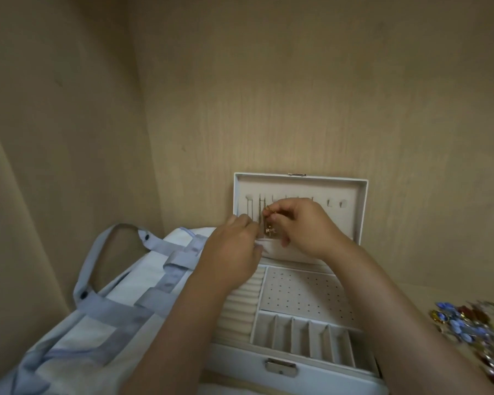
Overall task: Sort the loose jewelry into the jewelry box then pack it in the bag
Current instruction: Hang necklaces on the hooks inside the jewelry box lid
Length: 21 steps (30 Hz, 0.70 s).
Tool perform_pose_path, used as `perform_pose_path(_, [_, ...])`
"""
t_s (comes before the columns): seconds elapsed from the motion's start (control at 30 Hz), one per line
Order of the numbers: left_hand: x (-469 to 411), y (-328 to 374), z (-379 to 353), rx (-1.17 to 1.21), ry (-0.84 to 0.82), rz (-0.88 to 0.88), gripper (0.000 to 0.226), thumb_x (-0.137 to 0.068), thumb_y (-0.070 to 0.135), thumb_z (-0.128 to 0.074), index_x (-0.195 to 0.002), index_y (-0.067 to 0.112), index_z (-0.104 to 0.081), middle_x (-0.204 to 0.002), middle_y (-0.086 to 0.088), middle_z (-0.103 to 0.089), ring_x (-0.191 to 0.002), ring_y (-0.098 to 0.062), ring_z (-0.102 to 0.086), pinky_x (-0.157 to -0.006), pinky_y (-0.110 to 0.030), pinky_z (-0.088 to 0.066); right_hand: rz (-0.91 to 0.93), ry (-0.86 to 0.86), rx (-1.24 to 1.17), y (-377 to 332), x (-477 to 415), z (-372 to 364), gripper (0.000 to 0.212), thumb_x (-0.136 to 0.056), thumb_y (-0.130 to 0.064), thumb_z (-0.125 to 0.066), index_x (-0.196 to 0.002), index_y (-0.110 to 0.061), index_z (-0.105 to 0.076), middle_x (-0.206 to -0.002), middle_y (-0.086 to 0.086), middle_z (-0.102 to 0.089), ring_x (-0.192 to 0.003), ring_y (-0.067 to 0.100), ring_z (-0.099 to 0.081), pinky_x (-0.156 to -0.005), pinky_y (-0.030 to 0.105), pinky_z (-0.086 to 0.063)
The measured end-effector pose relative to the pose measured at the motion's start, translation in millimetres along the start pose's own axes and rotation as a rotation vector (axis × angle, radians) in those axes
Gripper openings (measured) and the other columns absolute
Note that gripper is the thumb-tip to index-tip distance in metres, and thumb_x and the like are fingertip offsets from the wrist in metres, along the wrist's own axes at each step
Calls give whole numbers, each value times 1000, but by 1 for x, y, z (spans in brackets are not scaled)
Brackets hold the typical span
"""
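I'm looking at a pale wood-grain back panel (297, 81) that fills the view from eleven o'clock round to three. A side panel (54, 109) of the same wood takes nine and ten o'clock. They meet in an upright corner seam (143, 124). A strip of matching shelf (439, 292) shows at four o'clock.
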<state>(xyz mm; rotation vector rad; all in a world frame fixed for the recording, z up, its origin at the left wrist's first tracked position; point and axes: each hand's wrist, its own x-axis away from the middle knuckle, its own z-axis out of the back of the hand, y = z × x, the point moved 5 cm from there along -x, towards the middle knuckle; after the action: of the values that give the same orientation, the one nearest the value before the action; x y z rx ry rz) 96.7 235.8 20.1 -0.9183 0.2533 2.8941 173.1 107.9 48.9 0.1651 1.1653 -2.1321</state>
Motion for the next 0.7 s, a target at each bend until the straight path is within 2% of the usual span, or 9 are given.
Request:
perform_pose_path(0.1, [-2,-1,-1,23,-22,41,19,-94,25,-52,-110,17,-61,-110,1,-56,-111,-18,-46,-84,-34,-44,38,-67,287,-3,2,-6,21,-93,-15,-63,-101,-31,-75,-91,-12,-74,-70,4,-63,-79,38,-58])
perform_pose_path(0.17, [-4,-1,-1,36,-29,57,20,-95,24,-51,-111,16,-61,-110,0,-56,-111,-19,-45,-84,-34,-45,60,-84,425,-8,4,-7,25,-90,-18,-65,-108,-35,-73,-99,-14,-74,-91,7,-66,-85,35,-56])
perform_pose_path(0.23, [-4,-1,-1,34,-22,58,22,-95,24,-51,-112,17,-63,-110,0,-57,-111,-19,-46,-84,-34,-45,58,-76,528,-11,4,-4,27,-90,-22,-65,-113,-35,-72,-107,-13,-73,-101,11,-65,-87,34,-54])
perform_pose_path(0.3, [-5,-1,0,40,-21,60,23,-95,25,-51,-114,17,-64,-111,0,-57,-112,-19,-46,-85,-34,-45,46,-80,577,-11,6,-5,24,-90,-26,-63,-111,-34,-73,-106,-11,-74,-100,15,-66,-85,35,-55])
perform_pose_path(0.47, [-5,0,-1,18,-34,63,25,-96,29,-52,-115,18,-64,-112,1,-58,-112,-18,-46,-85,-32,-44,-18,-229,497,-6,12,-21,20,-91,-28,-63,-106,-29,-75,-96,-4,-73,-87,17,-66,-80,38,-57])
perform_pose_path(0.6, [-5,-1,2,36,-35,79,24,-95,27,-54,-115,20,-64,-111,2,-57,-113,-17,-46,-84,-30,-44,-1,-117,551,-7,12,-13,20,-89,-35,-68,-107,-34,-75,-99,-10,-74,-92,12,-67,-80,33,-56])
perform_pose_path(0.7, [-4,-2,3,32,-33,84,24,-95,28,-54,-116,21,-64,-113,2,-57,-114,-17,-46,-84,-30,-44,17,-11,573,-9,13,-14,16,-91,-37,-65,-104,-35,-75,-98,-12,-74,-91,11,-66,-74,27,-51])
